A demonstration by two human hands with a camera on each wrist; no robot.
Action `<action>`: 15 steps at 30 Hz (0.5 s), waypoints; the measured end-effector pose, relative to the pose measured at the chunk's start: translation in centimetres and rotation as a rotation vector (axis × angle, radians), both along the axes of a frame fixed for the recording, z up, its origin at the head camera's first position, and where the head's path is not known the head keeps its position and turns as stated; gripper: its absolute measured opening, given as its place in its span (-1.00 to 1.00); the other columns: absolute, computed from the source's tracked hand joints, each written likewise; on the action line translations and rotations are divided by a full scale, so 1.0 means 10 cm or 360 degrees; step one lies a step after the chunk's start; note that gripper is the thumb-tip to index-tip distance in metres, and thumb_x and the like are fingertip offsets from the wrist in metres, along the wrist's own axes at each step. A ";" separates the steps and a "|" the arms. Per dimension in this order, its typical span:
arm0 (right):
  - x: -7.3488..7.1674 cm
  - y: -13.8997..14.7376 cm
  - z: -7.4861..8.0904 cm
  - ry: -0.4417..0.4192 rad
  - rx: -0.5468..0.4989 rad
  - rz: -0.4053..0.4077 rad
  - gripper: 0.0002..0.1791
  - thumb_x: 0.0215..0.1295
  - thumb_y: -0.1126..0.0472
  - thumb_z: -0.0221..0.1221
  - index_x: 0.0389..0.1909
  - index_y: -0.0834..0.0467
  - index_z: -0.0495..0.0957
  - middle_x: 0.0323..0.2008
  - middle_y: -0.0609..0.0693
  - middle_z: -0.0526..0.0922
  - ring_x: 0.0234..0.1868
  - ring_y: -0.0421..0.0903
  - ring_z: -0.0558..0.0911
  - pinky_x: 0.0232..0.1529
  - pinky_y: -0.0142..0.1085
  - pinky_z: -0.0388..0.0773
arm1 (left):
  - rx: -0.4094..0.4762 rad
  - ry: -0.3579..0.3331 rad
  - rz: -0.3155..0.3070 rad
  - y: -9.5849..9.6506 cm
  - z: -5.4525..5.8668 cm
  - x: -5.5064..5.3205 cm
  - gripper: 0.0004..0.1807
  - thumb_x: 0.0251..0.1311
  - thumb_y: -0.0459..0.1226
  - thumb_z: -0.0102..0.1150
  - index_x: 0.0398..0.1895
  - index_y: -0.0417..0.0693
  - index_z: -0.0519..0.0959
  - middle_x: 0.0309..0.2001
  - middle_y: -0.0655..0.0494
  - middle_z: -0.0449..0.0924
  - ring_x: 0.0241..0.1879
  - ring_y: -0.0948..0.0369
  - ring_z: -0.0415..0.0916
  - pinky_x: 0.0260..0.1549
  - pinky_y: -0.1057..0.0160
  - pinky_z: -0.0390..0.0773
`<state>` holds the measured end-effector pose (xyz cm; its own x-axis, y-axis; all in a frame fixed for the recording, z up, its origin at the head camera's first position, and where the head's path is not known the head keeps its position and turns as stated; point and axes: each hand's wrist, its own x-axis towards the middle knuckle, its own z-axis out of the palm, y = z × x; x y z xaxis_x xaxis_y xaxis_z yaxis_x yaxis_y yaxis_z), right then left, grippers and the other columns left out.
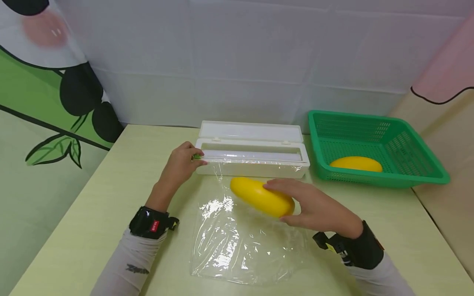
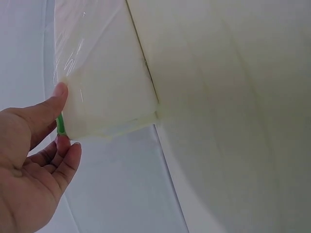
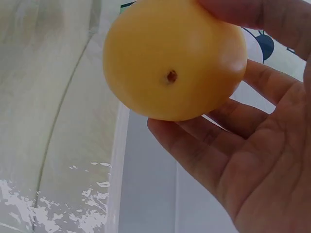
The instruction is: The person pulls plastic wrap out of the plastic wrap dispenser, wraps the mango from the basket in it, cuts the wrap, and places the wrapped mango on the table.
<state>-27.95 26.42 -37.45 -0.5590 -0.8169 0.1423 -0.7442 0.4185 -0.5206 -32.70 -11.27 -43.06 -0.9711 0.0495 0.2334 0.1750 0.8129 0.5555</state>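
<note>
A white cling film dispenser (image 1: 255,169) stands at the back of the table, its lid (image 1: 252,130) raised and a roll (image 1: 255,155) inside. My left hand (image 1: 181,161) pinches a small green slider (image 2: 60,124) at the dispenser's left end; the fingers partly cover it. From the dispenser's front a sheet of clear cling film (image 1: 226,246) spreads over the table, wrinkled and shiny. Above the film, my right hand (image 1: 314,203) holds a long yellow fruit, mango-like (image 1: 259,196), by its right end, tilted. The right wrist view shows its rounded end with a brown stem scar.
To the right of the dispenser sits a green plastic basket (image 1: 377,180) with another yellow fruit (image 1: 357,163) in it. A pale cloth wall (image 1: 252,61) rises behind the table (image 1: 111,205), and printed cloth hangs at both sides.
</note>
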 end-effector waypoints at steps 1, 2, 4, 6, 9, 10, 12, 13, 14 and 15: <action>0.00 -0.02 -0.02 -0.0019 0.0017 0.0010 -0.15 0.10 0.22 0.46 0.43 -0.07 0.32 0.37 -0.08 0.41 0.35 -0.02 0.41 0.27 0.00 0.42 | -0.0001 -0.0007 0.0000 0.00 0.00 0.00 -0.68 0.12 -0.27 0.44 -0.11 -0.30 0.68 -0.21 -0.09 0.48 -0.27 0.04 0.44 -0.28 0.13 0.49; 0.00 -0.04 -0.05 -0.0034 0.0033 0.0025 -0.15 0.10 0.23 0.45 0.43 -0.07 0.33 0.37 -0.07 0.41 0.35 -0.01 0.40 0.28 0.01 0.41 | -0.0001 -0.0016 0.0001 0.00 0.00 0.00 -0.68 0.13 -0.27 0.44 -0.11 -0.30 0.68 -0.21 -0.09 0.47 -0.27 0.03 0.44 -0.27 0.13 0.49; 0.01 -0.07 -0.10 -0.0060 0.0070 0.0046 -0.17 0.10 0.26 0.43 0.42 -0.06 0.35 0.38 -0.06 0.40 0.37 0.00 0.39 0.29 0.01 0.39 | -0.0007 -0.0032 -0.0001 0.00 0.00 0.01 -0.68 0.14 -0.27 0.43 -0.09 -0.29 0.68 -0.20 -0.08 0.46 -0.26 0.03 0.43 -0.26 0.13 0.49; 0.02 -0.10 -0.15 -0.0073 0.0109 0.0062 -0.20 0.10 0.28 0.41 0.40 -0.05 0.37 0.38 -0.07 0.40 0.37 -0.01 0.38 0.29 0.01 0.39 | -0.0020 -0.0034 -0.0008 0.00 0.01 0.01 -0.68 0.15 -0.28 0.42 -0.08 -0.29 0.67 -0.20 -0.08 0.46 -0.26 0.03 0.43 -0.25 0.13 0.49; 0.04 -0.13 -0.22 -0.0111 0.0184 0.0063 -0.23 0.09 0.29 0.37 0.37 -0.08 0.41 0.38 -0.10 0.39 0.39 -0.04 0.36 0.30 -0.03 0.38 | -0.0052 -0.0019 -0.0030 0.00 0.02 0.02 -0.70 0.16 -0.30 0.41 -0.08 -0.28 0.67 -0.20 -0.08 0.45 -0.25 0.03 0.44 -0.24 0.11 0.49; 0.04 -0.14 -0.25 -0.0127 0.0203 0.0071 -0.25 0.09 0.30 0.36 0.37 -0.08 0.42 0.38 -0.10 0.39 0.39 -0.04 0.36 0.31 -0.03 0.38 | -0.0065 -0.0009 -0.0037 0.00 0.03 0.03 -0.70 0.16 -0.30 0.41 -0.09 -0.28 0.67 -0.21 -0.08 0.45 -0.25 0.02 0.45 -0.23 0.10 0.50; 0.05 -0.16 -0.30 -0.0160 0.0246 0.0087 -0.27 0.11 0.31 0.35 0.35 -0.09 0.44 0.38 -0.11 0.39 0.40 -0.05 0.35 0.32 -0.05 0.37 | -0.0082 0.0001 -0.0042 -0.01 0.04 0.05 -0.72 0.14 -0.32 0.42 -0.10 -0.28 0.68 -0.23 -0.08 0.45 -0.26 0.02 0.46 -0.23 0.09 0.50; 0.06 -0.16 -0.31 -0.0173 0.0267 0.0095 -0.28 0.12 0.31 0.34 0.34 -0.09 0.45 0.38 -0.10 0.39 0.40 -0.05 0.35 0.32 -0.06 0.36 | -0.0093 0.0003 -0.0051 0.00 0.05 0.05 -0.72 0.14 -0.33 0.42 -0.11 -0.28 0.68 -0.23 -0.08 0.46 -0.26 0.02 0.47 -0.22 0.09 0.50; 0.06 -0.16 -0.33 -0.0182 0.0283 0.0103 -0.29 0.12 0.33 0.34 0.34 -0.09 0.45 0.38 -0.10 0.39 0.39 -0.05 0.35 0.33 -0.06 0.36 | -0.0100 0.0006 -0.0058 0.01 0.07 0.05 -0.72 0.13 -0.33 0.42 -0.11 -0.28 0.68 -0.23 -0.08 0.46 -0.26 0.01 0.47 -0.22 0.08 0.51; 0.07 -0.15 -0.34 -0.0185 0.0299 0.0109 -0.29 0.12 0.34 0.34 0.34 -0.09 0.45 0.38 -0.09 0.39 0.40 -0.04 0.35 0.33 -0.05 0.35 | -0.0107 0.0008 -0.0063 0.01 0.08 0.05 -0.72 0.13 -0.33 0.43 -0.11 -0.28 0.68 -0.23 -0.09 0.47 -0.26 0.01 0.47 -0.22 0.08 0.51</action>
